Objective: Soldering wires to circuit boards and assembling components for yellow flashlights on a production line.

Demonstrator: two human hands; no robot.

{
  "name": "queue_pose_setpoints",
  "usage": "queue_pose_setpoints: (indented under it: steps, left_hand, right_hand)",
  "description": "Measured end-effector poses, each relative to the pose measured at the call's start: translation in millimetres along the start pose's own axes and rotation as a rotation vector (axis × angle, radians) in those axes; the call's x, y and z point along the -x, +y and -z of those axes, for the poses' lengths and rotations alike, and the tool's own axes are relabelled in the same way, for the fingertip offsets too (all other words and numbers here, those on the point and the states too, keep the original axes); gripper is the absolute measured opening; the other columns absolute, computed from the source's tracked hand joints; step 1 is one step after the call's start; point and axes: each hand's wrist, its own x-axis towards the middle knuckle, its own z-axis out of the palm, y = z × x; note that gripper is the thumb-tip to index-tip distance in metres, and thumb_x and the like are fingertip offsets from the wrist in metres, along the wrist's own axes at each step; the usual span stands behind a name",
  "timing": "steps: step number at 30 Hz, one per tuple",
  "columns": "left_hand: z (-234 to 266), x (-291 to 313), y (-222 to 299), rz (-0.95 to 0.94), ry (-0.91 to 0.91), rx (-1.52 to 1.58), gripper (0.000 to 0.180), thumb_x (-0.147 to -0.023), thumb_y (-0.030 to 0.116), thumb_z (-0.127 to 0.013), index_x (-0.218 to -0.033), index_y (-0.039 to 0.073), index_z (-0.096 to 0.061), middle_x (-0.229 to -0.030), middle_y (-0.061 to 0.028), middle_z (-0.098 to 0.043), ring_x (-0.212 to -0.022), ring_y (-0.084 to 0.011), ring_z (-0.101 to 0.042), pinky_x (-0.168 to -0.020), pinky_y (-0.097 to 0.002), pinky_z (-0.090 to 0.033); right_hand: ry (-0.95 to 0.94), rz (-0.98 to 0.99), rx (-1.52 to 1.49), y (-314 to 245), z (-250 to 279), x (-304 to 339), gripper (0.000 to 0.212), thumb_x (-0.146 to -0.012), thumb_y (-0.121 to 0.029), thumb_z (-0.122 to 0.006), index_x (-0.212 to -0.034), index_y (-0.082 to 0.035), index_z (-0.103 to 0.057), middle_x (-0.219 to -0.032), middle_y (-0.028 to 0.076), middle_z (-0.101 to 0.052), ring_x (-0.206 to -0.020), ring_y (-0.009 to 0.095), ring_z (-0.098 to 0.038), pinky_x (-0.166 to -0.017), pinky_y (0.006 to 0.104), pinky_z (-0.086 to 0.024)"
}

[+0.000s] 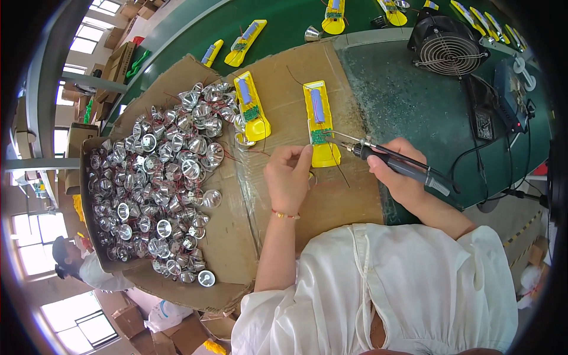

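A yellow plastic housing lies on the cardboard in front of me, with a purple cylindrical battery and a small green circuit board in it. My right hand is closed around the dark handle of a soldering iron, whose thin tip reaches the board from the right. At the board's left edge, my left hand pinches with thumb and forefinger; what it holds is too small to make out. Part of a shiny rounded piece shows beneath that hand. Loose dark wires stick out around the housing.
A cardboard tray heaped with silver reflector cups stands at left. Beside it lies another yellow housing. More housings rest on the green belt behind. A fan and a blue box-shaped unit with cables occupy the far right.
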Motion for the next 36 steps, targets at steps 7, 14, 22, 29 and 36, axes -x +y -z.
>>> queue_pose_setpoints:
  steps: [7,14,22,29,36]
  left_hand:
    - [-7,-5,-9,-0.135,0.021,-0.166,0.012,-0.074,0.011,-0.067,-0.071,0.001,-0.061,-0.069,-0.009,-0.056,-0.058,-0.0187,-0.057,-0.054,-0.0285,-0.044]
    - [-11,-4,-5,-0.165,0.056,-0.198,0.013,-0.073,0.01,-0.066,-0.068,0.001,-0.059,-0.069,-0.0105,-0.056,-0.057,-0.0217,-0.055,-0.053,-0.0304,-0.043]
    - [-13,-5,-3,-0.168,0.069,-0.19,0.012,-0.073,0.009,-0.066,-0.068,0.001,-0.059,-0.068,-0.0105,-0.056,-0.056,-0.0217,-0.055,-0.052,-0.0304,-0.042]
    - [-13,-6,-6,-0.191,0.053,-0.204,0.013,-0.073,0.009,-0.066,-0.067,0.001,-0.058,-0.068,-0.0108,-0.056,-0.056,-0.0219,-0.055,-0.052,-0.0303,-0.042]
    - [-11,-2,8,-0.209,0.056,-0.36,0.013,-0.07,0.009,-0.068,-0.068,0.001,-0.058,-0.07,-0.0104,-0.056,-0.06,-0.0228,-0.056,-0.054,-0.0307,-0.044]
  right_hand:
    - [0.03,-0.019,-0.054,6,-7,-5,0.015,-0.074,-0.011,-0.069,-0.075,-0.001,-0.058,-0.062,0.001,-0.057,-0.054,0.003,-0.049,-0.047,0.0196,-0.038]
    - [0.014,-0.056,-0.082,7,-7,-8,0.015,-0.074,-0.011,-0.068,-0.076,-0.002,-0.057,-0.059,0.0,-0.056,-0.052,0.002,-0.048,-0.046,0.0192,-0.037]
    - [-0.005,-0.031,-0.108,12,-7,-7,0.014,-0.075,-0.01,-0.067,-0.077,-0.002,-0.056,-0.062,0.001,-0.058,-0.053,0.002,-0.049,-0.047,0.019,-0.039]
    - [0.034,-0.101,-0.19,-4,10,-5,0.015,-0.078,-0.008,-0.065,-0.082,0.0,-0.053,-0.065,0.004,-0.059,-0.058,0.007,-0.055,-0.051,0.0196,-0.044]
    - [0.045,-0.184,-0.294,1,19,1,0.013,-0.079,-0.007,-0.063,-0.082,0.0,-0.053,-0.066,0.006,-0.059,-0.058,0.008,-0.055,-0.05,0.0199,-0.043]
